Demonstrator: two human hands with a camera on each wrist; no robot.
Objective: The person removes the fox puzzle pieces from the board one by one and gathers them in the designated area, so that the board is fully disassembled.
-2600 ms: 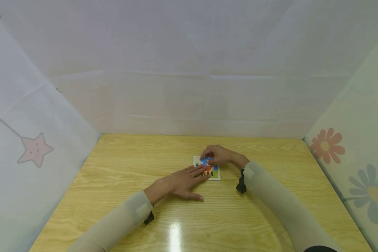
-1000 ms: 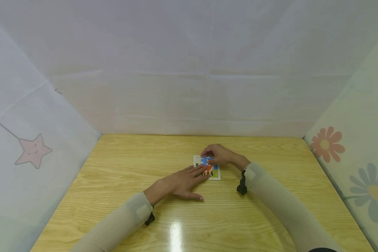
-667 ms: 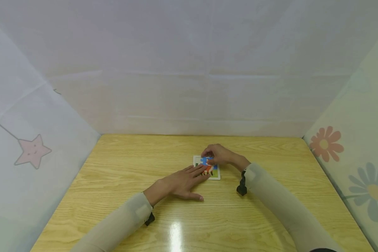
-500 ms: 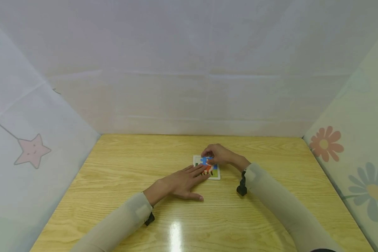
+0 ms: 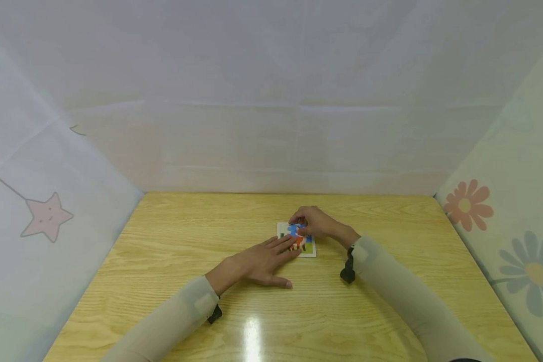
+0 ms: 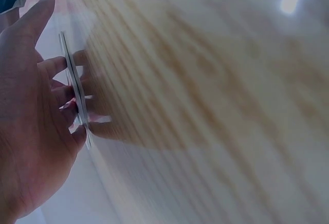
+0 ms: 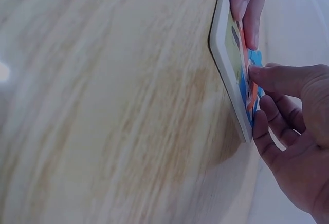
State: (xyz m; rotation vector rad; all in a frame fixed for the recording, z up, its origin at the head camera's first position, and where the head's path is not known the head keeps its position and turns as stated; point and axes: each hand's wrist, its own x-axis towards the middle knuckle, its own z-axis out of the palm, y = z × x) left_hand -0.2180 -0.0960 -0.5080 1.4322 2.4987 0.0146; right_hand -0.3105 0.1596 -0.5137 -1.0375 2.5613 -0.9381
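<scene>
A small picture jigsaw puzzle (image 5: 308,249) in a white frame lies on the table, its picture blue, orange and green. My left hand (image 5: 260,264) rests on its near left part with straight, spread fingers, the thumb out to the side on the wood. At the far edge my right hand (image 5: 318,222) pinches a blue and orange puzzle piece (image 7: 257,57) between thumb and curled fingers. That piece sits over the top part of the picture; its exact fit is hidden by the fingers. In the left wrist view the frame's edge (image 6: 75,82) shows under the fingertips.
The wooden table (image 5: 185,226) has a bright light reflection near its front. Pale cloth walls stand at the back and both sides, with a printed star (image 5: 48,217) on the left and printed flowers (image 5: 468,205) on the right. Each wrist wears a dark strap.
Both hands keep nearly the same places on the puzzle. The right fingers have shifted very slightly at the far edge, and the head view has moved a little.
</scene>
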